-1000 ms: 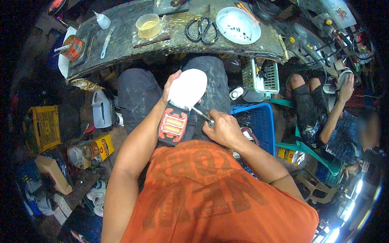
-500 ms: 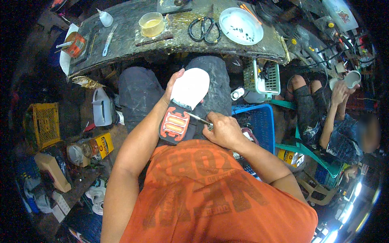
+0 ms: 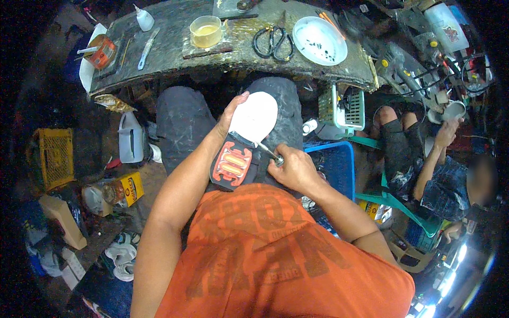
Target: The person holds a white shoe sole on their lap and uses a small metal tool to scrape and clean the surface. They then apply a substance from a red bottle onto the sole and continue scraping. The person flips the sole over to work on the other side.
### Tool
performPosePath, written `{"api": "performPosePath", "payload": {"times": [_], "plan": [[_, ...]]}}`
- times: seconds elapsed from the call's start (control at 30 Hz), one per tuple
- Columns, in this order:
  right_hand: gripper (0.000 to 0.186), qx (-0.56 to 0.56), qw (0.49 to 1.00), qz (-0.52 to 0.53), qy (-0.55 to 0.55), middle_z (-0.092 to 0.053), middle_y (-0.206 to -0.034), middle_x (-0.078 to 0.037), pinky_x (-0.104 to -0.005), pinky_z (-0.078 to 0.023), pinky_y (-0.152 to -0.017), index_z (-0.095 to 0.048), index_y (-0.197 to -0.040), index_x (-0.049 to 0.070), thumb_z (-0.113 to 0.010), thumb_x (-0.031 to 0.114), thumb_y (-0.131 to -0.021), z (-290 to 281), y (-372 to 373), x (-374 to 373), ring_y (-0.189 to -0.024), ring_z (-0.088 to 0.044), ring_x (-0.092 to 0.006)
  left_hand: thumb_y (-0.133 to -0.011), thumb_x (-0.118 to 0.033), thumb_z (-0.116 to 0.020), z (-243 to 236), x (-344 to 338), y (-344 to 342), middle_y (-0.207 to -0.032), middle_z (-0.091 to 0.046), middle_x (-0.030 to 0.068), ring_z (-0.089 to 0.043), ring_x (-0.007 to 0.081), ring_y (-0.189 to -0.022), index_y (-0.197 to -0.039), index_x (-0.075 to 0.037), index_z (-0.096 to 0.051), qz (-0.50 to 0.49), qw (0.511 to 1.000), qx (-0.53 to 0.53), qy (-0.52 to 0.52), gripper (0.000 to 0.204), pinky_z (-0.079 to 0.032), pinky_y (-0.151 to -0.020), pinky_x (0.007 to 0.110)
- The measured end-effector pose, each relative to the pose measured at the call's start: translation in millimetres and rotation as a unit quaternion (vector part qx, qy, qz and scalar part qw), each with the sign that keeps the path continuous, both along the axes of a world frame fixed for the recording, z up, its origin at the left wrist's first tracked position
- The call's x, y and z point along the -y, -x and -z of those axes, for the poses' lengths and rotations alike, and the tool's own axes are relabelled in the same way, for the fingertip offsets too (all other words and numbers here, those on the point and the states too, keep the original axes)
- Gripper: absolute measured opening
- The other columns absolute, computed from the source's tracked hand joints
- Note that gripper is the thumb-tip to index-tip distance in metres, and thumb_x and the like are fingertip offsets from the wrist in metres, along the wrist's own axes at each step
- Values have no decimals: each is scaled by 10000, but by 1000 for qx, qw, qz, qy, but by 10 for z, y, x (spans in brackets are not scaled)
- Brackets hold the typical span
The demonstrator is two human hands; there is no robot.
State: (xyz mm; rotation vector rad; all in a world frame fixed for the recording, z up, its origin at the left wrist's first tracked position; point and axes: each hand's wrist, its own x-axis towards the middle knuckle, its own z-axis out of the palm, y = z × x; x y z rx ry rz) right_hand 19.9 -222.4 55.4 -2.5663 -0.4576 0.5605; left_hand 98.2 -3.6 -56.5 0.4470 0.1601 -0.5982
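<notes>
A shoe [image 3: 254, 117] lies sole up over my lap, its front part plain white and its dark heel part carrying an orange-and-red pattern. My left hand [image 3: 228, 119] is closed around the shoe's left side, with the thumb along the white edge; its other fingers are hidden underneath. My right hand [image 3: 295, 167] is wrapped around a slim awl-like tool [image 3: 267, 151] with a thin metal shaft. The tool's tip meets the right edge of the sole, where white gives way to dark. Whether the tip has gone in, I cannot tell.
Across the front runs a worn workbench [image 3: 175, 61] bearing scissors [image 3: 273, 44], a white bowl [image 3: 319, 41], a cup of yellowish liquid [image 3: 205, 32], a knife [image 3: 148, 49] and a squeeze bottle [image 3: 143, 19]. Baskets, one blue [image 3: 347, 164], stand at my right, near a seated co-worker [image 3: 442, 175].
The tool's tip has shifted from beside the patterned heel up to the lower edge of the white part. My right hand has moved slightly with it. My left hand keeps its hold.
</notes>
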Motion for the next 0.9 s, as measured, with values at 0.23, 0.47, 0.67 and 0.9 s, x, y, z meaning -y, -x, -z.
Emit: {"api": "performPosePath", "payload": {"times": [0.23, 0.47, 0.67, 0.9], "plan": [[287, 22, 999, -35, 10, -736, -902, -261, -549, -591, -747, -657, -959, -7, -717, 262, -881, -17, 40, -21, -825, -735, -450, -1026, -556, -560, -7, -6, 9, -1131, -765, 193, -774, 284, -960, -1293, 37, -674, 3, 999, 11, -31, 660, -655, -859, 418], [266, 24, 999, -42, 1, -736, -892, -244, -539, -590, -756, -661, -957, -3, -718, 245, -881, 12, 73, -18, -821, -737, -434, -1039, -546, -547, 96, 4, -23, -1134, -766, 188, -772, 288, -996, -1301, 30, -668, 5, 1000, 20, -16, 645, -648, -888, 424], [282, -35, 997, 60, -25, -736, -832, -237, -523, -584, -758, -694, -987, 30, -777, 274, -875, -138, -26, 59, -834, -743, -431, -1007, -594, -552, -153, -20, -31, -1098, -758, 211, -780, 304, -881, -1281, 42, -663, -49, 998, -2, -29, 701, -663, -804, 415], [355, -44, 981, 117, -147, -739, -845, -253, -478, -591, -764, -689, -1005, 10, -787, 340, -917, -275, -58, 6, -830, -761, -417, -986, -712, -450, -576, -178, 91, -1099, -745, 260, -771, 378, -901, -1392, 39, -571, -200, 979, 42, 2, 862, -665, -742, 490]]}}
